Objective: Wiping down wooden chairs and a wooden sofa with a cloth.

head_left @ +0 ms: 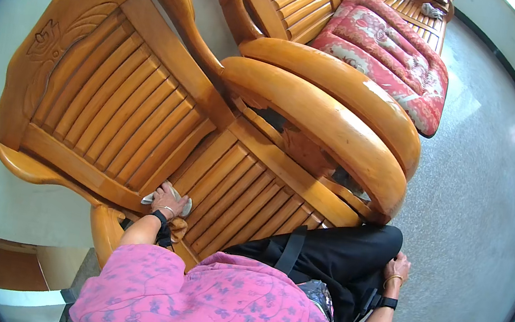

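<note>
The left hand (169, 202) lies flat on the slatted seat of a wooden armchair (115, 95), at the back corner where the seat meets the backrest, pressing a small pale cloth (151, 197) against the wood. Its fingers are curled down over the cloth, gripping it, and a bit of the fabric sticks out on the hand's left side. A black strap sits around that wrist, with a thin bangle just above it.

The right hand (397, 268) rests on the person's own knee, on the black trousers (336, 258), well apart from the chair seat; its fingers are loosely bent over the cloth of the trousers and hold nothing (a gold bangle and a black wrist strap show there).

The person wears a pink flowered top (217, 307). The chair's broad, glossy armrest (322, 124) curves between the seat and a second wooden chair beside it, which carries a red floral cushion (384, 54). The floor (480, 212) to the right is grey and speckled
</note>
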Tool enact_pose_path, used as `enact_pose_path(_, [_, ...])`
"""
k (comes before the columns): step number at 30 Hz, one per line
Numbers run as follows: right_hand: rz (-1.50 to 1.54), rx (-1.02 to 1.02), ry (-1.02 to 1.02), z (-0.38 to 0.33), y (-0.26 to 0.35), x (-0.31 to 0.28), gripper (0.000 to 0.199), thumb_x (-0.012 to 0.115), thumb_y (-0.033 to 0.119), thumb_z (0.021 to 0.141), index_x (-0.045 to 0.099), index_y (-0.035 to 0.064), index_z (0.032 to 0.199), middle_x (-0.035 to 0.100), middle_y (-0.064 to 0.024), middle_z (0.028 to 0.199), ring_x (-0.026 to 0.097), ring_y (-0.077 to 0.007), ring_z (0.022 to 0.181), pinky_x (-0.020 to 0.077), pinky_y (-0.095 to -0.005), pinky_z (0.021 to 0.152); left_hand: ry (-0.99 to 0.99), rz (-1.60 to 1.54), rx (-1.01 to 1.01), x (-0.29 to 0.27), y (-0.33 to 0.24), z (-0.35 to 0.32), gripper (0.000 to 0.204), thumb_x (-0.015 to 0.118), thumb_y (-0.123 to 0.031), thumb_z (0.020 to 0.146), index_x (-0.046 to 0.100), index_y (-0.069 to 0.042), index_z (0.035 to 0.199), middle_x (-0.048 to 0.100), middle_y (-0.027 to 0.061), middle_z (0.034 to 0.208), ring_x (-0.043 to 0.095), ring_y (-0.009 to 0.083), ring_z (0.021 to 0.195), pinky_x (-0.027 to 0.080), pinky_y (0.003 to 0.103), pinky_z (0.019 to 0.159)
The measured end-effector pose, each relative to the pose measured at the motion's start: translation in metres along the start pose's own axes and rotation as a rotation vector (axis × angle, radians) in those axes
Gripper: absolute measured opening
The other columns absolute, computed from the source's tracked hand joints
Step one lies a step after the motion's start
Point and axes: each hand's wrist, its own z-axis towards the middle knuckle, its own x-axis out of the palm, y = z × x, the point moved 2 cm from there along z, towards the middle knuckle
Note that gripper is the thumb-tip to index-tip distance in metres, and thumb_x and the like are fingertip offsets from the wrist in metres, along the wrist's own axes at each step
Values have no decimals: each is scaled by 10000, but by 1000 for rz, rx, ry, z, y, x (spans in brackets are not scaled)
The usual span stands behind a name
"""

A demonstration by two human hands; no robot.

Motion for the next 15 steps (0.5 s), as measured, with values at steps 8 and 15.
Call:
enact_pose_path(8, [59, -39, -31, 2, 0, 3, 256, 513, 195, 878, 656, 149, 1084, 627, -78, 1179, 547, -334, 1129, 471, -503, 927, -152, -75, 3, 29, -27, 20, 800, 659, -428, 791, 352, 98, 1310, 507, 313, 1223, 552, 414, 1125, 458, 454, 964])
enact_pose_path(15, [38, -44, -23, 11, -8, 12, 261, 502, 230, 880, 660, 159, 1075, 633, -70, 1158, 555, -330, 1108, 476, -499, 910, -100, -172, 693, 14, -187, -20, 537, 648, -342, 798, 465, -5, 1173, 566, 247, 1156, 604, 405, 1022, 499, 478, 864])
